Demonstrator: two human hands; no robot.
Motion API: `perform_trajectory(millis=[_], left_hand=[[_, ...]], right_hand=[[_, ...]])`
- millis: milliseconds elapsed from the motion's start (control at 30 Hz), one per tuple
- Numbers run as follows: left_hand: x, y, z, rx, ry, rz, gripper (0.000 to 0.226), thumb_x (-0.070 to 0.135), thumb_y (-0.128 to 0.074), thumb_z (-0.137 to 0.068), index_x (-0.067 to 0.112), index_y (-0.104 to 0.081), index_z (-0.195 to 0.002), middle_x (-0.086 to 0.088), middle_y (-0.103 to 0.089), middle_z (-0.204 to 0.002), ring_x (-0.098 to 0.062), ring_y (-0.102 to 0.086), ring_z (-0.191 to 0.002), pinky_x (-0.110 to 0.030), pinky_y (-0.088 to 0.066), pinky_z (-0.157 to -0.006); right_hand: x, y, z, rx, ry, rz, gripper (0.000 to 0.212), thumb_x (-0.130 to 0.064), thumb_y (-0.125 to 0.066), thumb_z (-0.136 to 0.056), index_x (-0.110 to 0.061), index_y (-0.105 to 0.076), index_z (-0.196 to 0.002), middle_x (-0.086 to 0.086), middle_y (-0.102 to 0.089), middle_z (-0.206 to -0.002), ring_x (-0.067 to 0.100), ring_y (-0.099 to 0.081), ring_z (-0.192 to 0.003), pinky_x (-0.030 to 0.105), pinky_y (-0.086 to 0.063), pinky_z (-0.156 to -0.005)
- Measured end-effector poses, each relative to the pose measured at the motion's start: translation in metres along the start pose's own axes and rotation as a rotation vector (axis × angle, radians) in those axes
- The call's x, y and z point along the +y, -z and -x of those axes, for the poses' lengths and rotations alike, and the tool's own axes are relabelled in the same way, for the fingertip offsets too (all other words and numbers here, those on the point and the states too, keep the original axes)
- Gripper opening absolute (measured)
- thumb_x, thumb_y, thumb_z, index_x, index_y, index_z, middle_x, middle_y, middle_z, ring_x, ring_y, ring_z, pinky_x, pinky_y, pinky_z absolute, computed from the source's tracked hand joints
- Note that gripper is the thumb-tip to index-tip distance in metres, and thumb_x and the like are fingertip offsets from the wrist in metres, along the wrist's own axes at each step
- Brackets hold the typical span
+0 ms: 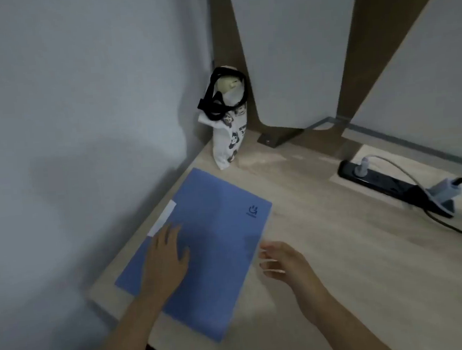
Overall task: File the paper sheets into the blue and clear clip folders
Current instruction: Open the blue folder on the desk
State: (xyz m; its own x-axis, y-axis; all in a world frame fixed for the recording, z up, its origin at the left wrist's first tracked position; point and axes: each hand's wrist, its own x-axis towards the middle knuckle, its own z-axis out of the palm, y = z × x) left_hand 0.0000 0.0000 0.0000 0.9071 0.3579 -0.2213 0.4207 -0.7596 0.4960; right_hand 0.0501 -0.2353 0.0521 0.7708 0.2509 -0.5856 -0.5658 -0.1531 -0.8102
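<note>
From the head view, one blue clip folder [202,240] lies closed on the counter [340,249], near the wall corner. The left hand [166,260] rests flat on its cover with fingers spread. The right hand [279,259] hovers just beside the folder's right edge, fingers loosely bent and holding nothing.

The step looks like opening the cover: the next move calls for the right fingers to catch that free edge while the left steadies the folder. No clear folder or loose sheets show. One printed bag [229,130] and one power strip [385,182] stand behind.
</note>
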Motion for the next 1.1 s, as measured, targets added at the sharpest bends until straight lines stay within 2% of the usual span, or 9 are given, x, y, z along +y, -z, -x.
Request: perform_trajectory(millis=[100, 233, 367, 533, 700, 800, 867, 967, 1100], left_hand=[[-0.026, -0.002, -0.004, 0.010, 0.146, -0.041, 0.073, 0.036, -0.049, -0.093, 0.011, -0.009, -0.149, -0.011, -0.005, -0.158, -0.030, -0.009, -0.145, -0.045, -0.019, -0.116], [-0.036, -0.009, -0.006, 0.022, 0.190, -0.040, 0.079, 0.039, -0.049, -0.092, 0.006, -0.005, -0.148, -0.013, -0.005, -0.158, -0.030, -0.007, -0.146, -0.043, -0.012, -0.119], [-0.030, -0.015, -0.005, 0.076, 0.174, -0.058, 0.076, 0.039, -0.049, -0.092, 0.006, -0.009, -0.148, -0.014, -0.010, -0.157, -0.030, -0.011, -0.145, -0.042, -0.014, -0.119], [-0.018, -0.026, 0.006, 0.121, 0.213, 0.003, 0.071, 0.033, -0.053, -0.090, 0.007, -0.019, -0.146, -0.015, -0.023, -0.153, -0.031, -0.020, -0.142, -0.044, -0.021, -0.116], [-0.005, -0.027, 0.007, 0.164, 0.357, 0.190, 0.054, 0.029, -0.055, -0.089, 0.006, -0.037, -0.134, -0.016, -0.043, -0.133, -0.035, -0.040, -0.123, -0.047, -0.037, -0.100], [0.005, -0.027, 0.003, 0.084, 0.407, 0.486, 0.026, 0.026, -0.050, -0.092, 0.001, -0.053, -0.100, -0.019, -0.054, -0.098, -0.035, -0.053, -0.092, -0.045, -0.044, -0.079], [0.020, -0.029, 0.005, -0.016, 0.410, 0.563, 0.026, 0.025, -0.044, -0.095, 0.002, -0.052, -0.087, -0.011, -0.052, -0.081, -0.027, -0.051, -0.081, -0.035, -0.038, -0.069], [0.045, -0.038, 0.009, -0.111, 0.359, 0.609, 0.027, 0.027, -0.040, -0.097, 0.004, -0.053, -0.094, -0.005, -0.055, -0.085, -0.016, -0.052, -0.077, -0.026, -0.037, -0.062], [0.081, -0.064, 0.014, -0.208, 0.287, 0.630, 0.022, 0.027, -0.039, -0.098, 0.010, -0.054, -0.101, -0.003, -0.057, -0.098, -0.015, -0.055, -0.085, -0.030, -0.039, -0.071]], right_hand=[[0.020, -0.017, -0.014, 0.018, -0.128, 0.063, 0.034, -0.020, -0.048, -0.093, -0.015, -0.047, -0.127, 0.007, -0.053, -0.116, 0.020, -0.053, -0.100, 0.029, -0.039, -0.085], [0.045, -0.032, -0.027, -0.005, -0.178, 0.094, 0.056, -0.022, -0.048, -0.093, -0.013, -0.026, -0.144, 0.005, -0.047, -0.125, 0.019, -0.047, -0.108, 0.027, -0.037, -0.091], [0.047, -0.044, -0.028, -0.047, -0.104, 0.069, 0.028, -0.007, -0.045, -0.093, -0.027, -0.058, -0.107, -0.011, -0.065, -0.093, 0.003, -0.063, -0.079, 0.008, -0.048, -0.062], [0.054, -0.039, -0.030, 0.000, -0.099, -0.078, 0.024, -0.008, -0.050, -0.093, -0.027, -0.045, -0.107, -0.014, -0.058, -0.097, 0.001, -0.057, -0.083, 0.007, -0.050, -0.056], [0.058, -0.017, -0.028, 0.107, -0.118, -0.101, 0.021, -0.007, -0.051, -0.092, -0.020, -0.051, -0.109, -0.005, -0.062, -0.100, 0.006, -0.059, -0.082, 0.018, -0.050, -0.064], [0.061, 0.004, -0.023, 0.203, -0.136, -0.135, 0.025, -0.008, -0.053, -0.090, -0.016, -0.053, -0.114, 0.008, -0.064, -0.113, 0.023, -0.063, -0.092, 0.034, -0.052, -0.075], [0.062, 0.019, -0.017, 0.238, -0.129, -0.154, 0.028, -0.011, -0.055, -0.089, -0.018, -0.054, -0.116, 0.006, -0.065, -0.112, 0.028, -0.064, -0.094, 0.041, -0.053, -0.078], [0.067, 0.044, -0.007, 0.310, -0.085, -0.152, 0.025, -0.015, -0.058, -0.088, -0.020, -0.057, -0.112, 0.006, -0.065, -0.115, 0.029, -0.064, -0.098, 0.050, -0.051, -0.086], [0.081, 0.086, 0.013, 0.436, -0.043, -0.204, 0.025, -0.011, -0.055, -0.089, -0.017, -0.059, -0.114, 0.007, -0.068, -0.109, 0.028, -0.066, -0.094, 0.041, -0.052, -0.075]])
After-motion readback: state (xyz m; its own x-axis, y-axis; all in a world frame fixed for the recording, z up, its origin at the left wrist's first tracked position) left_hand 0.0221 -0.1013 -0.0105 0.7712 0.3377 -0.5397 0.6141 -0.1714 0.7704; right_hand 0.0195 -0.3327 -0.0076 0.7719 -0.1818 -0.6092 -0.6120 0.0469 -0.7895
